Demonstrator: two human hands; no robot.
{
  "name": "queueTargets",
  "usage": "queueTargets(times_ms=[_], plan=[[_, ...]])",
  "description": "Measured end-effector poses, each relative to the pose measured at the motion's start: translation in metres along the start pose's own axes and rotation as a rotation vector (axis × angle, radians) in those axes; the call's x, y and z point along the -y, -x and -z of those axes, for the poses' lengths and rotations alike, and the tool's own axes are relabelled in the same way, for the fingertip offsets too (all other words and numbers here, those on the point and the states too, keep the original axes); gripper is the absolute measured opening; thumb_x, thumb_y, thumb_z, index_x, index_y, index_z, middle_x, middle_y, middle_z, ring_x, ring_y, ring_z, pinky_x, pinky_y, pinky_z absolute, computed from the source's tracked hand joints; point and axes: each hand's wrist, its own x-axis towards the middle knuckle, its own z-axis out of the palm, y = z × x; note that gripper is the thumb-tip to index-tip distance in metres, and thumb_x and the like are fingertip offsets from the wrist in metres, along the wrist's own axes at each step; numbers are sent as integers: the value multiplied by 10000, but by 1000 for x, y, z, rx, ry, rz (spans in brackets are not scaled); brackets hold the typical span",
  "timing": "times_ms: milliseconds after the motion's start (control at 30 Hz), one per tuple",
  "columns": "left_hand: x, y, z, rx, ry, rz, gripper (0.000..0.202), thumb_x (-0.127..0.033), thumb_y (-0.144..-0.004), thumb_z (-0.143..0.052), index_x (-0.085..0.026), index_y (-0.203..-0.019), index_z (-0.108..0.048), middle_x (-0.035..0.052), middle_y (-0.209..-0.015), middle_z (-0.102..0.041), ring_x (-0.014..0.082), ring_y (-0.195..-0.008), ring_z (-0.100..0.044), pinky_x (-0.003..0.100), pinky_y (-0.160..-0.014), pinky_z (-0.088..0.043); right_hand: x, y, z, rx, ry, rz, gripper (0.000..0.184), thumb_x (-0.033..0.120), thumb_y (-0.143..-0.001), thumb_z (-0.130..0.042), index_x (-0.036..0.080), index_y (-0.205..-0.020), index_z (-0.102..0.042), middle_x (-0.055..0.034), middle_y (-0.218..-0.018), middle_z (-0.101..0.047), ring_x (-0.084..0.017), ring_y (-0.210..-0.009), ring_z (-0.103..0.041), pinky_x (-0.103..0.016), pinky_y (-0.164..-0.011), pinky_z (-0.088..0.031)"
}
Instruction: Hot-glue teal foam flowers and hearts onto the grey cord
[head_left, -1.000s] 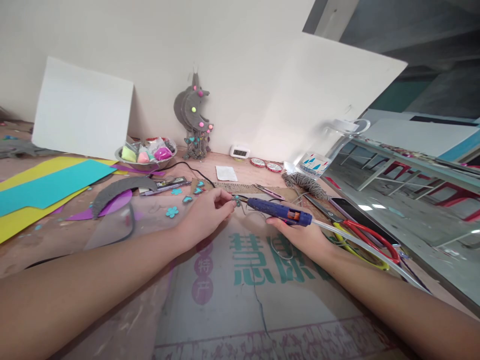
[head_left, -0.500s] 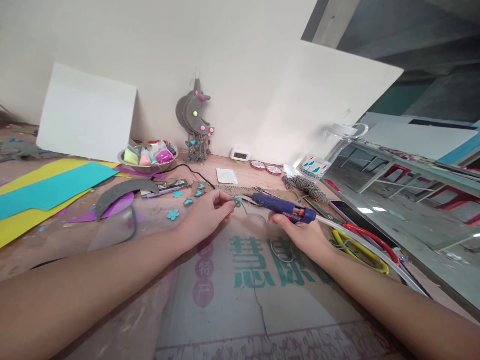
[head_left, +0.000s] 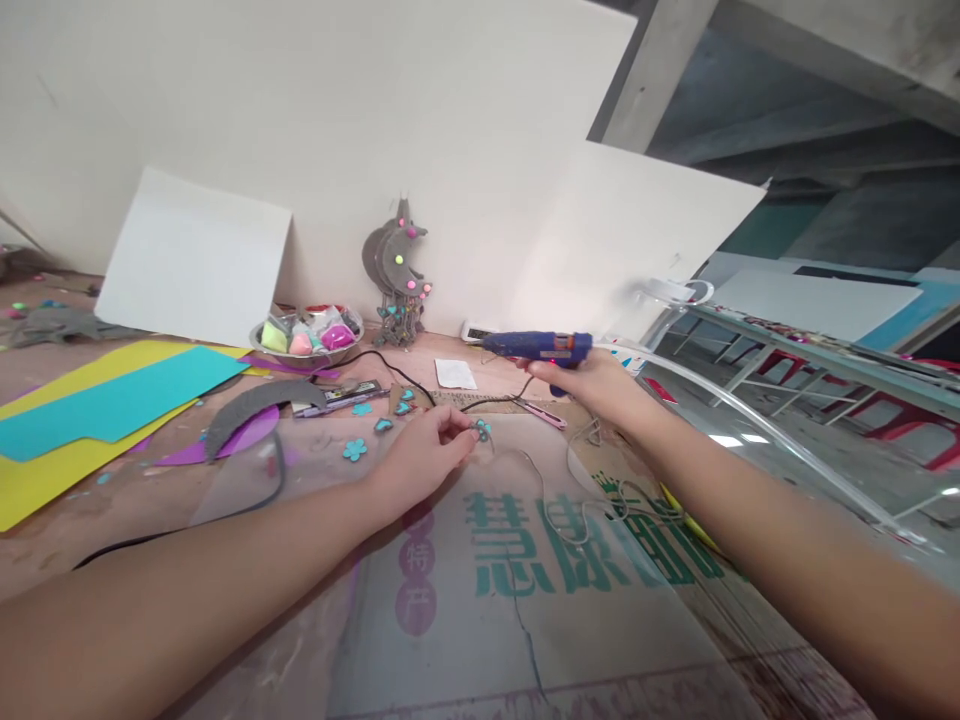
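My left hand (head_left: 439, 450) rests low over the plastic-covered board (head_left: 592, 640), thumb and fingers pinched on a small teal flower (head_left: 482, 430). A thin grey cord (head_left: 551, 510) trails from near that flower across the board. Raised to the right, my right hand (head_left: 592, 385) is wrapped round a blue hot glue gun (head_left: 536, 347), whose nozzle points left, well above the flower. A clear glue stick (head_left: 690, 370) extends behind the gun. Left of my left hand lie another teal flower (head_left: 355, 450) and a teal heart (head_left: 384, 426).
A grey moon ornament (head_left: 401, 270) hangs on the wall. Below it stand a bowl of coloured clay packets (head_left: 307, 335) and a white paper square (head_left: 455, 374). A pink cutter (head_left: 544, 414) lies beyond the board; teal and yellow sheets (head_left: 112, 400) are at left.
My right hand has lifted the glue gun up and away from the flower. My left hand keeps its pinch on the flower. The view has tilted upward slightly.
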Motion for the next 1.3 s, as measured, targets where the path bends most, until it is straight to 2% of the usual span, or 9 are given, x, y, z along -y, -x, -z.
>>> queueTargets(times_ms=[167,333,467,633,833,967,1100,1200,1300], plan=[[1,-2,0,8,-19,16,155,-329,-789,-515,-176,-808,-531,-21,-653,-574,120,-600,-538,232,-565,-399,-31,-60,-27,55,24,14,413,486,-691,-645,149,-930,-661,-19,-777,-667,-110,-628,-544,-206,-522,-413],[2,-2,1,-20,-84,-1,156,-320,-788,-511,-174,-822,-551,-13,-671,-589,122,-605,-533,234,-562,-393,-63,-74,-53,136,46,-34,366,471,-640,-704,118,-668,-612,-21,-505,-586,-114,-499,-500,-237,-505,-417],[0,-2,1,-15,-95,13,151,-311,-787,-512,-172,-832,-552,-9,-681,-594,126,-618,-537,236,-575,-394,-70,-71,-47,206,87,-46,370,481,-691,-655,113,-705,-618,-31,-527,-602,-127,-509,-520,-258,-536,-435],[-2,-1,0,-4,-78,21,145,-307,-788,-511,-169,-825,-542,-12,-680,-582,127,-631,-542,239,-598,-403,-70,-65,-31,238,175,-47,314,411,-726,-625,127,-857,-653,-47,-766,-680,-164,-700,-603,-269,-658,-462],[2,-2,0,5,-77,3,159,-326,-790,-507,-174,-820,-540,-16,-674,-581,125,-618,-540,234,-579,-399,-68,-42,-16,28,337,-105,218,343,-715,-646,136,-783,-644,-134,-871,-674,-250,-844,-606,-328,-744,-431],[2,-2,0,1,-81,1,158,-333,-790,-508,-179,-804,-537,-22,-667,-583,118,-602,-532,228,-569,-395,-45,-4,-21,-44,289,-45,304,472,-816,-497,173,-797,-551,-61,-747,-631,-181,-698,-585,-307,-660,-449],[2,-3,0,-6,-86,-19,163,-335,-787,-511,-178,-820,-542,-23,-658,-585,117,-592,-536,224,-557,-399,-14,42,-45,231,-385,-129,355,516,-772,-558,209,-834,-389,16,-672,-573,-121,-506,-548,-286,-500,-480],[3,-3,1,-21,-118,-29,173,-343,-785,-514,-177,-822,-547,-23,-657,-588,114,-588,-532,222,-551,-398,-3,63,-62,381,-559,-192,390,443,-737,-640,228,-834,-329,52,-635,-554,-114,-501,-557,-264,-470,-485],[4,-3,2,-32,-156,-32,186,-360,-785,-512,-182,-816,-554,-24,-660,-595,110,-578,-529,223,-549,-397,-4,70,-70,374,-591,-183,376,392,-734,-653,227,-819,-326,58,-643,-549,-91,-483,-519,-234,-449,-459]])
